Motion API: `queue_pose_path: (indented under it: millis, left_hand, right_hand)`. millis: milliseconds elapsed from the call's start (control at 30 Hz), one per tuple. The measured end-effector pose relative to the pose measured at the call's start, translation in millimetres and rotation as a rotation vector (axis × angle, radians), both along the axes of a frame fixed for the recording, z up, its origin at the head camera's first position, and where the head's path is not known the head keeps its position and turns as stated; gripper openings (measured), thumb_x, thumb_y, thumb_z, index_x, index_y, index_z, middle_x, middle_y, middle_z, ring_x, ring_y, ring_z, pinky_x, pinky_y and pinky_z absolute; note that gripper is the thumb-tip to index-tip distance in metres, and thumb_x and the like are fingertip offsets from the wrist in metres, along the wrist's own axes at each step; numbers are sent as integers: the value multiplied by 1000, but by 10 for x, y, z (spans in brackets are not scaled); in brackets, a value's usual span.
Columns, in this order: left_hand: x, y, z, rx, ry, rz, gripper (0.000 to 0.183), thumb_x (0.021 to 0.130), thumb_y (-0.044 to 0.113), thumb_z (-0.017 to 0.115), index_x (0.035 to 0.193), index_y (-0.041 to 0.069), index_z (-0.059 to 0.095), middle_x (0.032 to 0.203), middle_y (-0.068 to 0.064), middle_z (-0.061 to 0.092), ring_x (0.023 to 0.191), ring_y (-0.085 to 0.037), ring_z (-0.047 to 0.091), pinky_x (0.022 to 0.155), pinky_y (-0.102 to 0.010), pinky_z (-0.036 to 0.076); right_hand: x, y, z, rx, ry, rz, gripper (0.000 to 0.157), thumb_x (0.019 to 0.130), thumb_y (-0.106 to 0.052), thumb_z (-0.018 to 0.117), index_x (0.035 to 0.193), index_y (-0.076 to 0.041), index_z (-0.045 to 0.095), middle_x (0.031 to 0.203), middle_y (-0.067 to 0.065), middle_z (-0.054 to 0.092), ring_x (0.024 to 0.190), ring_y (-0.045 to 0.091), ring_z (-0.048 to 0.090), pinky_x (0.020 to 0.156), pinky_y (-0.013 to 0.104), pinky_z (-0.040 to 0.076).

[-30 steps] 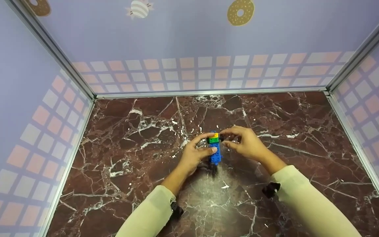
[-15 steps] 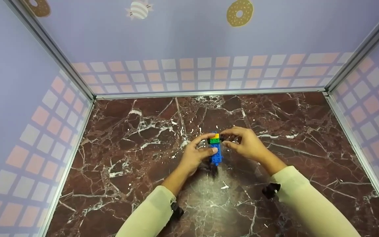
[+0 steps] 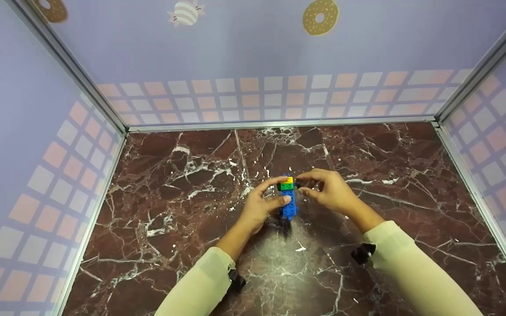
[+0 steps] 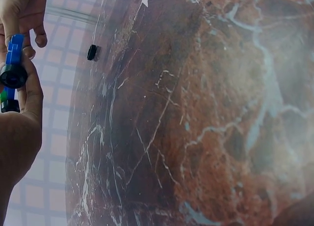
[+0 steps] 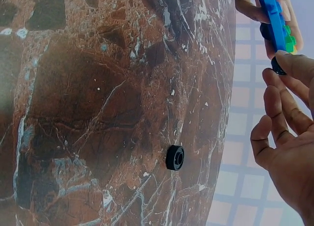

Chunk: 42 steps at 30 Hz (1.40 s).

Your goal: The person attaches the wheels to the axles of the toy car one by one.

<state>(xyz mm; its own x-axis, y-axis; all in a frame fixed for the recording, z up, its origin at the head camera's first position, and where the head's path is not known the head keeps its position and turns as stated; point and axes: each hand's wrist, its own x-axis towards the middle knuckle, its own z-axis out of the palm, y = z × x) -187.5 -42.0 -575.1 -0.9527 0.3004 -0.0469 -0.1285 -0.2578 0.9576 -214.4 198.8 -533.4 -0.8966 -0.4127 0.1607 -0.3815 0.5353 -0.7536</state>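
Observation:
A small toy car point(image 3: 288, 205) of blue building bricks, topped by a green brick point(image 3: 286, 186) and a yellow brick point(image 3: 290, 180), is held up over the tabletop. My left hand point(image 3: 257, 205) grips it from the left, thumb on the blue studs and forefinger by the yellow brick. Black wheels sit along the car, one of them the wheel point(image 4: 13, 76) facing the left wrist camera. My right hand point(image 3: 330, 193) pinches another black wheel point(image 5: 278, 66) between thumb and fingertips, right at the car's side by the green brick.
A loose black wheel point(image 5: 175, 157) lies on the dark red marbled tabletop point(image 3: 182, 245); the hands hide it in the head view. Purple panels with a checked band stand at the back point(image 3: 262, 48), left point(image 3: 20, 131) and right point(image 3: 499, 114).

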Motion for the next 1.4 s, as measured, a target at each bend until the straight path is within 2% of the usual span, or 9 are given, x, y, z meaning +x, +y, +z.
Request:
queue_pose_path:
  millis: [200,433,767,933,1133,1267,1400]
  left_hand:
    - [-8,8,-2,-6,3,2,58,94,-4,82,150,4,65,156,-20,59,110,-29,80,96,-48,72]
    - [-22,17,-9,-30,21,13,55,98,-3,79,151,2,64,161,-20,57,109,-26,80,100,-51,70]
    - [-23,9,-21,-1,-11,28,44,107,6,72,150,1,64,157,-21,60,103,-22,78,100,-59,69]
    - [-24,8,-17,24,-19,31,44,106,4,73,148,-1,63,151,-21,62,101,-22,79,98,-56,70]
    - [-23,10,-9,25,-4,53,49,104,1,74,151,0,61,153,-20,60,103,-20,78,97,-49,71]
    - [-18,8,6,30,-22,51,48,104,1,74,151,1,62,151,-18,61,101,-20,78,96,-51,71]
    - [-17,14,17,35,-29,46,48,104,2,74,151,1,62,150,-17,60,100,-20,78,96,-53,71]
  right_hand:
    - [-2,-7,6,2,2,-9,36,94,-8,87,129,-3,80,113,12,81,85,17,69,71,20,58]
    - [3,-22,8,17,31,-5,36,94,-6,87,129,-3,81,117,14,81,90,20,71,76,21,61]
    - [24,-51,25,2,85,18,37,93,-6,87,129,-3,81,111,13,81,92,25,77,79,31,68]
    - [36,-51,29,-12,104,22,37,93,-5,88,128,-3,81,109,12,81,91,26,78,78,32,69]
    - [39,-61,23,-32,114,23,35,92,-6,88,127,-4,82,109,12,81,90,26,77,78,35,69]
    - [46,-68,33,-45,122,23,35,91,-4,89,126,-4,82,109,12,81,92,27,77,80,44,71]
    - [53,-72,33,-45,143,28,35,91,-4,89,126,-3,82,108,13,80,94,29,78,83,45,71]
